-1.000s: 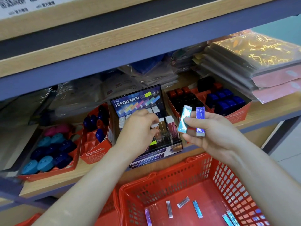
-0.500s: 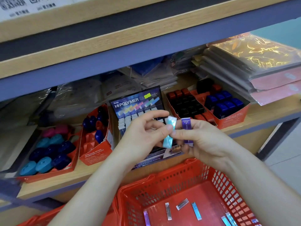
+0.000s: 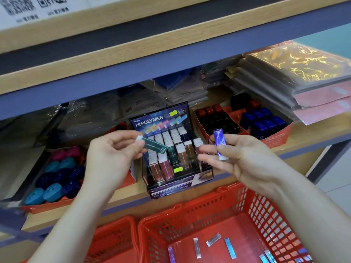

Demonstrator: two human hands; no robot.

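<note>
Two slim card-sleeved erasers held up, well apart, in front of a black Hi-Polymer display box (image 3: 161,118). Dark green eraser with a white end (image 3: 154,147), lying nearly level, pinched between the thumb and curled fingers of the left hand (image 3: 112,154). Purple eraser (image 3: 220,144), upright with its white end down, gripped between thumb and forefinger of the right hand (image 3: 245,160), remaining fingers loosely spread. Behind and between both hands, rows of more sleeved erasers standing in the box on a wooden shelf (image 3: 303,141). Below, a red plastic mesh basket (image 3: 207,201) with several loose slim erasers (image 3: 229,247) flat on its floor. Left of the box, an orange card tray (image 3: 47,205) of round blue and pink pieces.
</note>
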